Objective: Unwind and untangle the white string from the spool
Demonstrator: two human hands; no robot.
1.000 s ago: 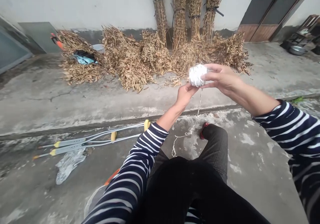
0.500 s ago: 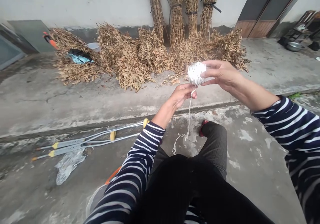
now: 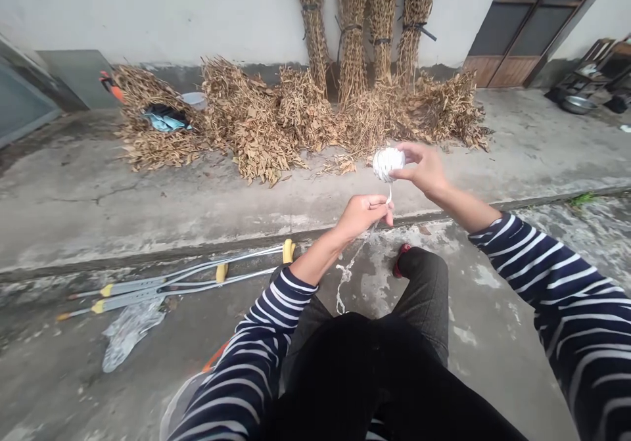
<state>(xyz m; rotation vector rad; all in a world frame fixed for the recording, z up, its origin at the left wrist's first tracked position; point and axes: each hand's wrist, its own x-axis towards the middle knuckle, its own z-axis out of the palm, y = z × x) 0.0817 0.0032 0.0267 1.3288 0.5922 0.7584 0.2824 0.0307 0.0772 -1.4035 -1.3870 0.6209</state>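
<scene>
A round white ball of string sits in the air above the concrete floor, pinched by the right hand. Just below, the left hand pinches its loose white strand, which dangles toward the knees.

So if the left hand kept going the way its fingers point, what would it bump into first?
Most likely the right hand holding the ball of string, since the left hand points up and right toward them. Depth is hard to judge from this one view.

crutches left of legs
</scene>
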